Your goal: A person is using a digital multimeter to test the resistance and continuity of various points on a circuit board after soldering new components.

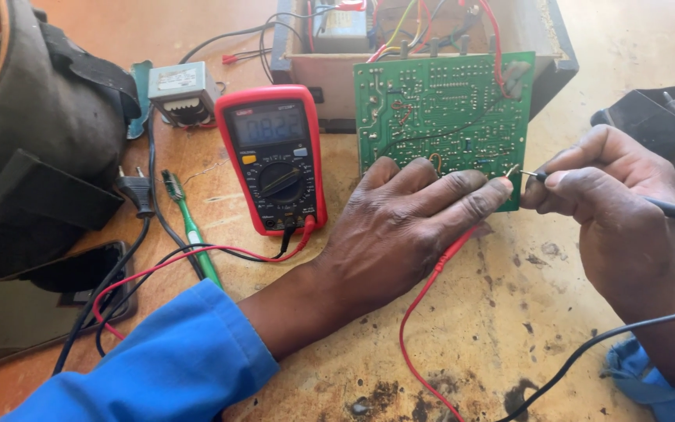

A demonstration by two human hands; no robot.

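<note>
The left hand (400, 227) pinches a red probe (462, 242) against the near edge of the green circuit board (443, 117), which stands tilted mid-table. The right hand (611, 203) grips a black probe (666, 207), its tip apparently touching the same edge. A red meter (275, 160) lies just left of the board.

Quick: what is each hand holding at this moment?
Left hand: closed on the red probe, tip at the circuit board.
Right hand: closed on the black probe.
</note>
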